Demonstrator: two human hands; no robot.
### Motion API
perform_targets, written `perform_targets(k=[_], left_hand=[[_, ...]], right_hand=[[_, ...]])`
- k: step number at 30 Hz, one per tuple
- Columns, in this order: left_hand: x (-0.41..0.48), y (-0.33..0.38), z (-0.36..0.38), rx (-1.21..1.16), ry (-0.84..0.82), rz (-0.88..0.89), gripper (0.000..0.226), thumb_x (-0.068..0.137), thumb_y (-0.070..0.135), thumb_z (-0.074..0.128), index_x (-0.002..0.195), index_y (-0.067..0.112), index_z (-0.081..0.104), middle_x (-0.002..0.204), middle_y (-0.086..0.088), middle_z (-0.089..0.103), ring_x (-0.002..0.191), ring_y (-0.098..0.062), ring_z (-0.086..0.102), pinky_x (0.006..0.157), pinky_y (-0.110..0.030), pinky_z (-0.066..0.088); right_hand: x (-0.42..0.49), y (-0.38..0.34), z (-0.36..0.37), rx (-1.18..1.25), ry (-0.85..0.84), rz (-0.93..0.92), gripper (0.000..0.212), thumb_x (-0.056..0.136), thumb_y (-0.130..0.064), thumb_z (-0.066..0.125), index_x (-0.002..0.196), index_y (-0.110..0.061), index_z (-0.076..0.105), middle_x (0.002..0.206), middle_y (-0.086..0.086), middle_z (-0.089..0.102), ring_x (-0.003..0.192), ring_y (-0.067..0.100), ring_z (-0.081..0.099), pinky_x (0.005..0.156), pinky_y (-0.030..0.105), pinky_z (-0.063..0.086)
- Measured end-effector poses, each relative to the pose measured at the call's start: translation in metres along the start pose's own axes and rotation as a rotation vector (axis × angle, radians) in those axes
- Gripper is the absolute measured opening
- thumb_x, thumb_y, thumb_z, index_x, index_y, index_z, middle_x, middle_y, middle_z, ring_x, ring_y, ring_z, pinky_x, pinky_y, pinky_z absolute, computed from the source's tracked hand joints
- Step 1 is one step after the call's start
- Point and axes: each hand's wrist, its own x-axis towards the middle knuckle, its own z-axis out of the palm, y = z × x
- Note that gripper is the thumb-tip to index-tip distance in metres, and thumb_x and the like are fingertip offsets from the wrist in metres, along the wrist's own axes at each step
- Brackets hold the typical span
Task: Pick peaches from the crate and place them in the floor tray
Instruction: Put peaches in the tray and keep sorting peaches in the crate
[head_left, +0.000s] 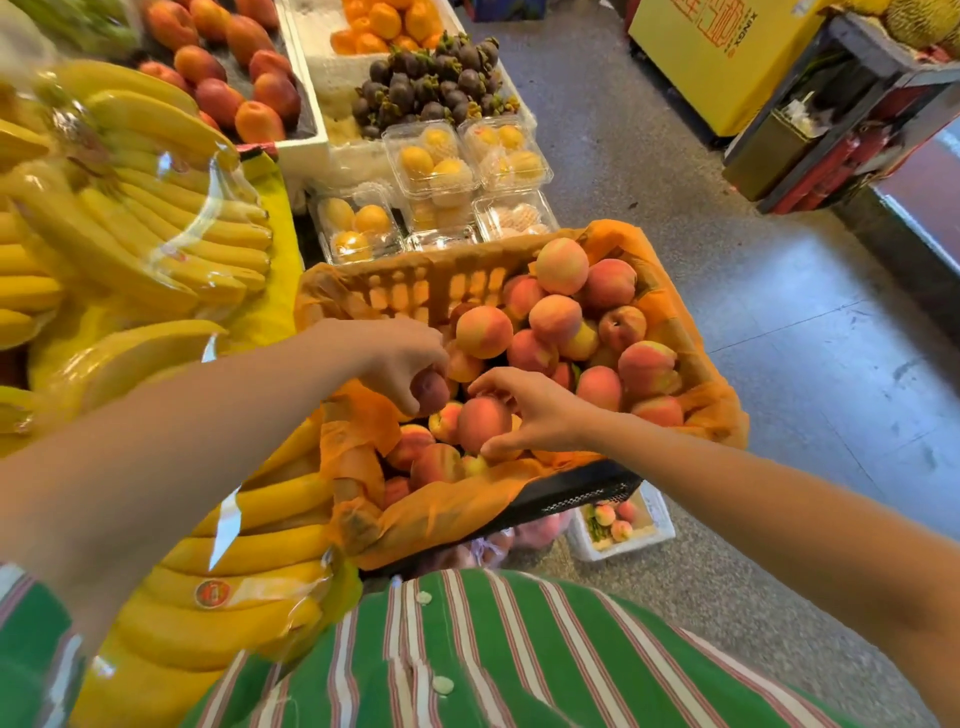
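While both hands reach into the crate (576, 491), each grips one peach. The left hand (395, 358), entering from the banana side, has its fingers curled down round a small dark red peach (431, 391), held just over the fruit at the crate's near left. The right hand (543, 413) clasps a larger orange-red peach (483, 423), thumb along its near side and fingers arched over its far side; whether this fruit has lifted clear of its neighbours cannot be told. The two held fruits sit just beside each other. An orange liner (467, 501) drapes over the crate's walls, and the remaining peaches (556, 317) are heaped highest toward the far right corner. The white floor tray (631, 546) stands on the speckled floor below the crate's near right edge, partly hidden by it, with a few peaches inside. Wrapped bananas (156, 208) fill the display at left; clear boxes of yellow fruit (431, 161) and dark mangosteens (431, 83) lie beyond the crate. A green striped shirt (467, 649) fills the bottom of the view.
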Motion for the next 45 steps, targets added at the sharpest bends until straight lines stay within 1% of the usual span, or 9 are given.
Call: perform_targets(k=[8, 16, 19, 23, 28, 33, 38, 42, 45], left_hand=[[0.026, 0.001, 0.027, -0.088, -0.127, -0.001, 0.053, 0.072, 0.036, 0.077, 0.117, 0.012, 0.061, 0.104, -0.011, 0.062, 0.092, -0.029, 0.058, 0.076, -0.040, 0.052], [0.032, 0.002, 0.028, -0.179, -0.132, -0.022, 0.045, 0.081, 0.024, 0.071, 0.124, 0.019, 0.058, 0.107, -0.002, 0.059, 0.092, -0.020, 0.054, 0.078, -0.034, 0.050], [0.024, 0.001, 0.010, -0.149, 0.029, 0.004, 0.026, 0.085, 0.034, 0.066, 0.107, 0.019, 0.064, 0.091, 0.002, 0.056, 0.082, -0.016, 0.052, 0.067, -0.029, 0.044], [0.015, -0.004, -0.010, -0.084, 0.423, -0.013, 0.021, 0.084, 0.040, 0.064, 0.087, 0.020, 0.065, 0.081, 0.005, 0.056, 0.078, -0.018, 0.056, 0.061, -0.032, 0.046], [0.028, 0.001, -0.019, 0.032, 0.588, -0.089, 0.038, 0.080, 0.041, 0.067, 0.111, 0.019, 0.059, 0.110, -0.006, 0.056, 0.104, -0.025, 0.052, 0.086, -0.040, 0.044], [0.035, -0.006, -0.022, 0.057, 0.610, -0.304, 0.065, 0.083, 0.045, 0.063, 0.140, 0.020, 0.042, 0.146, -0.008, 0.039, 0.139, -0.032, 0.029, 0.115, -0.055, 0.016], [0.031, -0.031, -0.016, -0.049, 0.448, -0.324, 0.077, 0.089, 0.043, 0.058, 0.152, 0.022, 0.019, 0.156, -0.009, 0.024, 0.139, -0.033, 0.029, 0.114, -0.048, 0.026], [0.021, -0.045, -0.016, -0.135, 0.480, -0.248, 0.068, 0.091, 0.038, 0.059, 0.149, 0.021, 0.028, 0.155, -0.008, 0.029, 0.139, -0.029, 0.031, 0.111, -0.042, 0.031], [0.008, -0.057, -0.015, -0.125, 0.548, -0.239, 0.056, 0.091, 0.036, 0.059, 0.142, 0.020, 0.042, 0.148, -0.008, 0.041, 0.133, -0.028, 0.040, 0.106, -0.042, 0.036]], right_hand=[[0.015, 0.004, 0.018, -0.053, -0.085, 0.040, 0.064, 0.070, -0.030, 0.084, 0.124, -0.010, 0.056, 0.122, 0.008, 0.058, 0.112, 0.022, 0.054, 0.092, 0.033, 0.043], [0.020, 0.007, 0.016, -0.075, -0.102, 0.031, 0.061, 0.079, -0.034, 0.076, 0.132, -0.013, 0.053, 0.125, 0.006, 0.054, 0.116, 0.020, 0.049, 0.096, 0.036, 0.044], [0.014, 0.009, 0.001, -0.044, 0.027, -0.023, 0.048, 0.082, -0.026, 0.075, 0.124, -0.009, 0.060, 0.118, 0.008, 0.060, 0.113, 0.020, 0.052, 0.093, 0.035, 0.045], [0.001, 0.019, -0.028, -0.003, 0.282, -0.031, 0.027, 0.084, -0.024, 0.070, 0.108, -0.012, 0.067, 0.101, 0.005, 0.066, 0.094, 0.018, 0.061, 0.079, 0.041, 0.051], [-0.007, 0.028, -0.057, -0.142, 0.561, 0.099, 0.033, 0.081, -0.022, 0.072, 0.111, -0.016, 0.061, 0.111, 0.003, 0.055, 0.105, 0.016, 0.051, 0.089, 0.031, 0.047], [-0.001, 0.042, -0.056, -0.314, 0.437, 0.243, 0.066, 0.074, -0.034, 0.079, 0.132, -0.023, 0.048, 0.126, 0.008, 0.044, 0.115, 0.025, 0.043, 0.096, 0.035, 0.043], [0.008, 0.046, -0.058, -0.381, 0.452, 0.232, 0.061, 0.072, -0.026, 0.079, 0.126, -0.024, 0.050, 0.117, 0.008, 0.044, 0.106, 0.026, 0.045, 0.089, 0.038, 0.048], [0.009, 0.044, -0.066, -0.313, 0.541, 0.154, 0.055, 0.072, -0.032, 0.077, 0.120, -0.019, 0.056, 0.104, 0.003, 0.046, 0.092, 0.017, 0.046, 0.072, 0.027, 0.044], [0.018, 0.026, -0.068, -0.090, 0.583, 0.055, 0.051, 0.076, -0.034, 0.074, 0.122, -0.020, 0.057, 0.111, -0.002, 0.050, 0.096, 0.009, 0.048, 0.074, 0.012, 0.039]])
